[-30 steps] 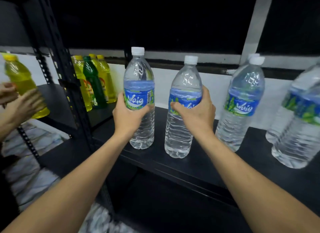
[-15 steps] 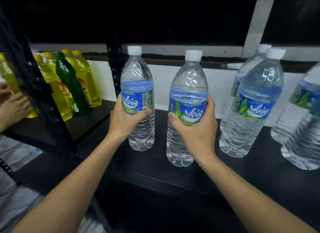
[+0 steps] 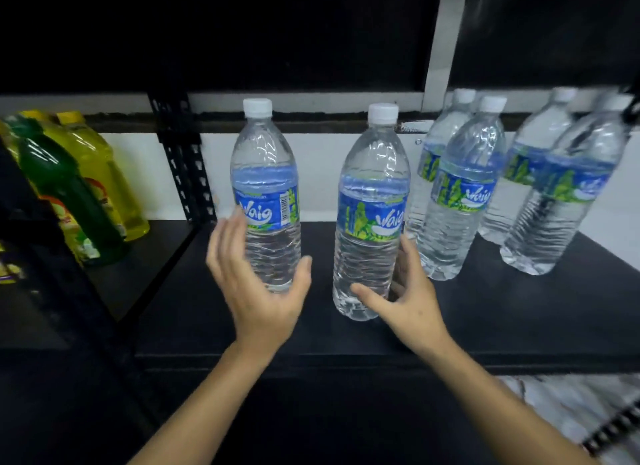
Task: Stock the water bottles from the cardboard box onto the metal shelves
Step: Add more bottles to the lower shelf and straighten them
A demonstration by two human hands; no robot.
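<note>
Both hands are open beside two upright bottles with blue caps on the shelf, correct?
Not quite. The head view shows white caps, not blue. The rest holds: left hand and right hand are open beside the two upright bottles on the shelf.

A shop or store stockroom: identical water bottles [image 3: 460, 201] with matching blue-and-green labels stand in rows, two deep at the right, on a black metal shelf [image 3: 485, 319] of steel racking held by a slotted upright [image 3: 183, 160]. In the neighbouring bay to the left, yellow bottles [image 3: 114, 187] and a green bottle [image 3: 65, 194] with printed labels stand grouped together, against a plain white wall [image 3: 318, 174].
</note>
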